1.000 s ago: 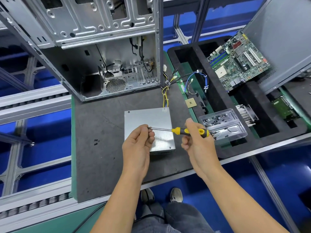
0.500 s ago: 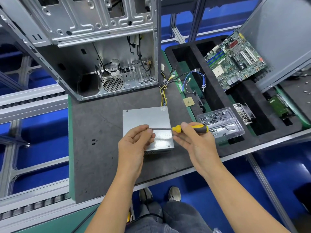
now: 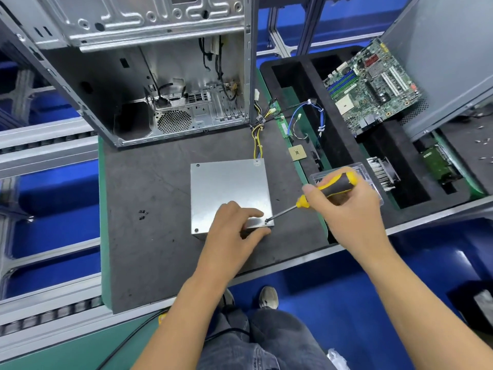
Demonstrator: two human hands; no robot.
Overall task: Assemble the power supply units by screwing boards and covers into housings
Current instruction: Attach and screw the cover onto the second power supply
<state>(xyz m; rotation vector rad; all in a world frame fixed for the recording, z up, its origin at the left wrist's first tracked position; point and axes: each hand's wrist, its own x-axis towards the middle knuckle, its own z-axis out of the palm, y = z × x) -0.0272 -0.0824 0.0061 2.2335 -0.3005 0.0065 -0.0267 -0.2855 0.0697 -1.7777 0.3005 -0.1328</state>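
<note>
Power supply unit (image 3: 229,193): plain metal box, flat on the dark mat of the worktop (image 3: 149,236), roughly centre, cover side up. Screw heads visible at far-left and near-left corners of the cover. Yellow and black cable bundle (image 3: 257,137) leaves its far-right corner toward the open computer case (image 3: 149,76) standing at the far left.

Left hand (image 3: 234,231): rests on the near-right part of the box, forefinger on the top face, thumb against the near side wall, so the fingers pinch that corner.

Right hand (image 3: 349,206): fingers wrapped round the yellow-and-black handle of the screwdriver (image 3: 314,197). Shaft slants down to the left; tip sits at the near-right corner of the cover, on a screw (image 3: 266,221), just beside the left forefinger.

Small dark screws (image 3: 142,213) loose on the mat, left of the box. Clear plastic tray (image 3: 365,177) partly hidden behind the right hand. Right of it, black foam tray (image 3: 306,84) with motherboard (image 3: 373,86) leaning at the far right, heatsink (image 3: 381,173), CPU chip (image 3: 297,153).
</note>
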